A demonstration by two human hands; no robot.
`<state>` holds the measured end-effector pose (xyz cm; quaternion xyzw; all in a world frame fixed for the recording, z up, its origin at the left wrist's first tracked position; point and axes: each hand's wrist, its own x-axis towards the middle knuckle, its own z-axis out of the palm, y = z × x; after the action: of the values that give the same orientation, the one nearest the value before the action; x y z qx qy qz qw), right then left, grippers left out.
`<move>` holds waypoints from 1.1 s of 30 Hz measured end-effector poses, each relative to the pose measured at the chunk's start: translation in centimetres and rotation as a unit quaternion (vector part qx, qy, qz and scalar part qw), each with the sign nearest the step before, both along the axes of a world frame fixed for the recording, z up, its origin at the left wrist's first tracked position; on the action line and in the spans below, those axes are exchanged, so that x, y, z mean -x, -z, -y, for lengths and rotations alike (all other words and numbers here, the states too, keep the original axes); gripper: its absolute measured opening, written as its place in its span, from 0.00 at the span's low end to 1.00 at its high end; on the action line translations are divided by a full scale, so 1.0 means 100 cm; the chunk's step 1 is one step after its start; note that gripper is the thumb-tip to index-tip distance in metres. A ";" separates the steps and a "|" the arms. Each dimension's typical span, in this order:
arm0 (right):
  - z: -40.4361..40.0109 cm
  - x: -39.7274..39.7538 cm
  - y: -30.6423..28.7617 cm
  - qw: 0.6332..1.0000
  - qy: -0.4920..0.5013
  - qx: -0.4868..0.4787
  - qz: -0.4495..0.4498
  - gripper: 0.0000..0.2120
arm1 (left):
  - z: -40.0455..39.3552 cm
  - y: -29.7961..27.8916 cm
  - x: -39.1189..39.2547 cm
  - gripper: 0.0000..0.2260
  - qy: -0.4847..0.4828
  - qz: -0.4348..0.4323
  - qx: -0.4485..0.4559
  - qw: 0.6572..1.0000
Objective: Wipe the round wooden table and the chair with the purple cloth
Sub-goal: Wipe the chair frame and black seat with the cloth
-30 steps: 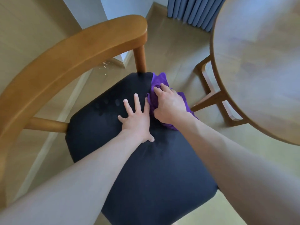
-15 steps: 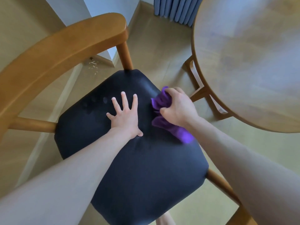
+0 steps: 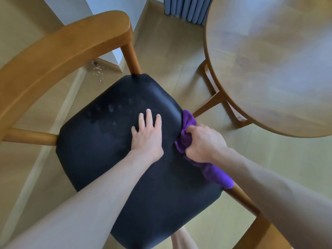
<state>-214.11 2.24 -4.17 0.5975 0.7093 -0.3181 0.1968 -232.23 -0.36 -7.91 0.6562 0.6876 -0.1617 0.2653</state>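
Note:
The chair has a black padded seat [image 3: 111,159] and a curved wooden backrest [image 3: 59,49]. My left hand [image 3: 147,135] lies flat on the seat with its fingers straight. My right hand [image 3: 204,142] grips the bunched purple cloth [image 3: 217,175] against the seat's right edge; part of the cloth sticks out above the hand and a tail trails back along the edge. The round wooden table [image 3: 273,62] stands at the upper right, apart from both hands.
Faint finger marks show on the seat beyond my left hand. Wooden table legs [image 3: 213,101] stand between chair and table. A blue ribbed radiator [image 3: 186,9] is at the top. Small scraps [image 3: 98,69] lie on the pale floor behind the chair.
My right hand has dragged the cloth from the seat's far corner back along the right edge toward me. My left hand has stayed flat on the seat.

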 end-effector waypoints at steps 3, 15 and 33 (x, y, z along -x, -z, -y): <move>-0.023 0.015 0.005 0.980 0.144 -0.058 -0.122 0.23 | 0.016 0.004 -0.012 0.53 -0.012 0.022 0.033 0.999; 0.044 -0.028 0.006 0.985 0.137 0.043 0.093 0.15 | 0.021 0.004 -0.010 0.64 0.032 -0.032 0.064 0.997; 0.102 -0.001 0.015 0.900 0.381 0.044 0.208 0.27 | -0.021 0.005 0.008 0.69 0.360 -0.064 0.025 0.930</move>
<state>-214.05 -7.97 -5.62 0.8653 0.3556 -0.2685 0.2296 -233.05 1.72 -8.37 0.8413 0.4162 -0.3049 0.1613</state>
